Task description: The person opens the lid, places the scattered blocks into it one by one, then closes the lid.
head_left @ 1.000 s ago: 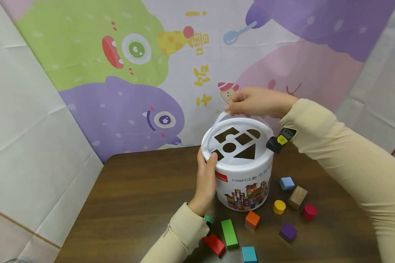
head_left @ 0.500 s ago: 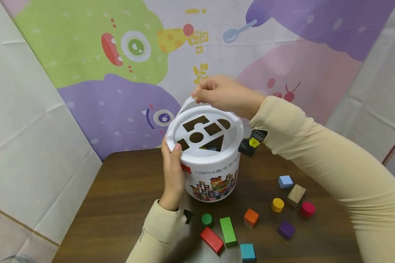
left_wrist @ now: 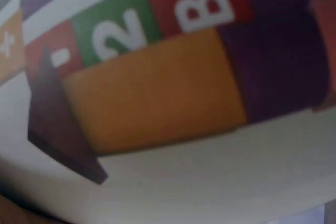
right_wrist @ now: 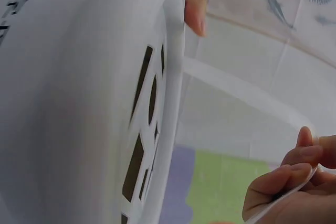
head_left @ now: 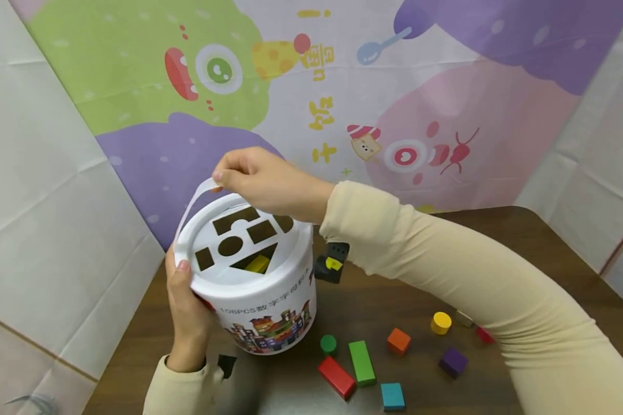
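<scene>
A white bucket (head_left: 270, 331) with printed block pictures and a lid with shaped cut-outs (head_left: 207, 285) is at the left of the table, leaning slightly. My right hand (head_left: 270, 178) pinches its white strap handle (head_left: 191, 207) above the lid; the right wrist view shows the fingers (right_wrist: 262, 184) curled on the strap. Against the bucket's left side rests my left hand (head_left: 189, 314), thumb at the rim and fingers mostly hidden behind the wall. A yellow block (head_left: 258, 264) shows through the triangular hole. The printed bucket wall (left_wrist: 157, 103) fills the left wrist view.
On the brown table (head_left: 342, 305) lie a green cylinder (head_left: 329, 345), a red block (head_left: 337, 377), a long green block (head_left: 362, 362), a teal cube (head_left: 392, 396), an orange cube (head_left: 398, 341), a yellow cylinder (head_left: 441, 323) and a purple cube (head_left: 453, 362). My right sleeve partly covers others.
Both hands have moved the bucket leftward across the table, past the loose blocks, and it has come nearer. The blocks stay put; my right sleeve now hides some of them.
</scene>
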`<state>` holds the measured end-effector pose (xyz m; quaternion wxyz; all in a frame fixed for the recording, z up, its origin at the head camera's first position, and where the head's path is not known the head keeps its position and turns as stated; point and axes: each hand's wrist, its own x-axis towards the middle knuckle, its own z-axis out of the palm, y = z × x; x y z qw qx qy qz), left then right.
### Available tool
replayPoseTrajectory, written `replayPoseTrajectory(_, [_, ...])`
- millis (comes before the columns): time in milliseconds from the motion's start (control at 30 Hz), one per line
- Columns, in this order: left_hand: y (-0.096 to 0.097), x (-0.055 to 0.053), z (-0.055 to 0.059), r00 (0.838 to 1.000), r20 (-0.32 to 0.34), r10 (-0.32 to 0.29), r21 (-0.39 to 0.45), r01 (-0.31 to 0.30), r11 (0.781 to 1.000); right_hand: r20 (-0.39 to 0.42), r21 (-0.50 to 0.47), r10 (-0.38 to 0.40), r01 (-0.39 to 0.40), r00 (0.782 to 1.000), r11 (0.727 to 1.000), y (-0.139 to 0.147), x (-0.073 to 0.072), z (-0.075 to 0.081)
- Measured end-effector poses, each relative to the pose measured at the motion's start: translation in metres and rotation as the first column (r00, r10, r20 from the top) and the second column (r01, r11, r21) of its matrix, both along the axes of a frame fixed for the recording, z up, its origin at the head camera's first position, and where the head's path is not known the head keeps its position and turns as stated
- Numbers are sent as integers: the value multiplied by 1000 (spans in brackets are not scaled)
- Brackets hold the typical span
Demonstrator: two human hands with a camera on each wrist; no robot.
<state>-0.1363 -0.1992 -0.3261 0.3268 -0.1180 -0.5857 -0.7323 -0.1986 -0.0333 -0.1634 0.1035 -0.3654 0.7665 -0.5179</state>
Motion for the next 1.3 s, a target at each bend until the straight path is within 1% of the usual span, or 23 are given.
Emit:
replayPoseTrajectory(67, [-9,6,0,1000,-6,-12,13,12,1000,17,6,25,-25,1000,1000,-8,5,-3])
replayPoseTrajectory(100, [-13,9,0,1000,0,-7,18,7,1000,33,3,47,-47,998,999,-11,8,-5])
replayPoseTrajectory(233, [-26,18,-3,997,77,17,17,-18,1000,93,0,114,-115,989,993,-20,16,-13])
replayPoseTrajectory(300, [-31,21,-7,995,102,-8,33,4,999,122,-12,142,-141,982,990,-22,21,-18])
replayPoseTrajectory(367, [-35,24,-11,989,141,-33,28,30,999,140,-7,134,-134,981,991,-24,24,-24])
replayPoseTrajectory(400, [-36,25,-14,987,160,-34,19,31,999,147,-7,127,-127,981,992,-25,25,-26])
replayPoseTrajectory(467, [-39,26,-19,980,190,-66,-6,68,998,168,-4,114,-115,979,993,-26,26,-32])
replayPoseTrajectory(533, [-39,26,-24,972,226,-70,-33,79,996,182,11,101,-104,978,994,-27,26,-38])
replayPoseTrajectory(633, [-39,23,-31,967,240,-87,-52,102,993,180,21,99,-105,979,994,-28,23,-45])
replayPoseTrajectory(767, [-39,18,-34,966,239,-99,-44,113,993,166,47,95,-104,982,993,-26,20,-45])
replayPoseTrajectory(833, [-39,17,-35,965,240,-109,-28,119,993,144,92,92,-106,985,990,-24,18,-43])
replayPoseTrajectory(900, [-38,17,-35,963,249,-108,-8,114,994,112,157,95,-112,989,981,-21,17,-38])
replayPoseTrajectory(1033, [-34,17,-35,959,264,-101,27,97,995,1,293,127,-122,992,948,-15,12,-28])
replayPoseTrajectory(1167, [-33,17,-36,959,270,-91,41,83,996,-115,365,177,-124,977,923,-8,4,-22])
replayPoseTrajectory(1300, [-33,17,-37,955,281,-89,43,80,996,-214,403,186,-87,959,911,0,-10,-21])
